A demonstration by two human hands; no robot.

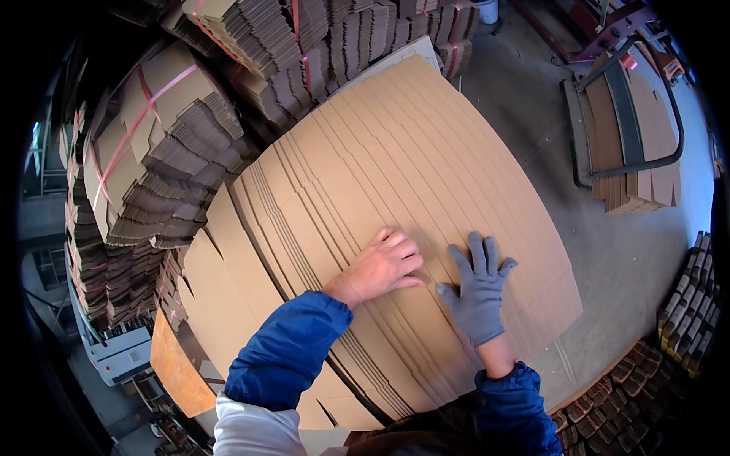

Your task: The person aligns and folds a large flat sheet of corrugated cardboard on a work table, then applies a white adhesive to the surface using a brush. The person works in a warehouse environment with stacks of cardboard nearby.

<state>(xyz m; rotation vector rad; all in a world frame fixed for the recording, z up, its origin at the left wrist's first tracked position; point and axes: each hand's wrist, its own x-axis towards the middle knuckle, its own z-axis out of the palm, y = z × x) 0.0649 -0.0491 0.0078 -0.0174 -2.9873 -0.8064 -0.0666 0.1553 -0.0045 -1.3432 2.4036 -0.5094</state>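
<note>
A broad spread of overlapping flat brown cardboard sheets [456, 152] lies in front of me, their edges fanned in long parallel lines. My left hand [384, 266] is bare and rests on the middle of the sheets. Its fingers are curled inward at the sheets' edges; whatever they may pinch is hidden. To the right of it, my right hand [479, 292], in a grey glove, lies flat on the sheets with its fingers spread. Both forearms wear blue sleeves.
Strapped bundles of folded cardboard [163, 129] are piled at the left, with more stacks [334, 53] at the back. A trolley [627, 121] carrying cardboard stands on the grey floor [563, 175] at the right. Dark bundled pieces [616, 403] lie at the lower right.
</note>
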